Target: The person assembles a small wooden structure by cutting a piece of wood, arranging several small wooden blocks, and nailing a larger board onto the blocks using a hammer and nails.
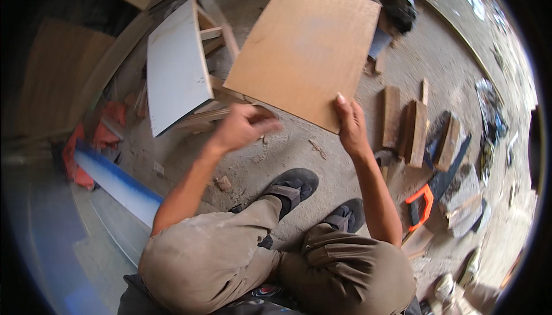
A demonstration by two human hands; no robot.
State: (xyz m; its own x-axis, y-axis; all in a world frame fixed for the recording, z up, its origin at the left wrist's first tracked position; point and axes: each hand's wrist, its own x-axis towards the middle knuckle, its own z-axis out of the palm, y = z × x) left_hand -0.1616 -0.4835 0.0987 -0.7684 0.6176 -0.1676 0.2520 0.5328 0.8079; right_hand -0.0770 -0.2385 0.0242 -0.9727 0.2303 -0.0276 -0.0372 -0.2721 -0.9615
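Note:
My right hand (353, 125) grips a flat tan wooden panel (307, 53) near its lower right corner, thumb on top and fingers out of sight underneath. The panel is held up above the floor, its broad face toward me. Just below the panel's lower left edge is my left hand (244, 126), loosely bent, slightly blurred and with nothing visible in it. Behind that hand stands a wooden frame (211, 33) faced with a white panel (177, 68); part of the frame is hidden by the tan panel.
Several wood blocks (391, 116) lie on the dusty floor at the right, near a handsaw with an orange handle (422, 206). A black plastic bag (397, 4) is at the back. On the left are a blue-and-white strip (118, 177) and orange-red material (75, 154).

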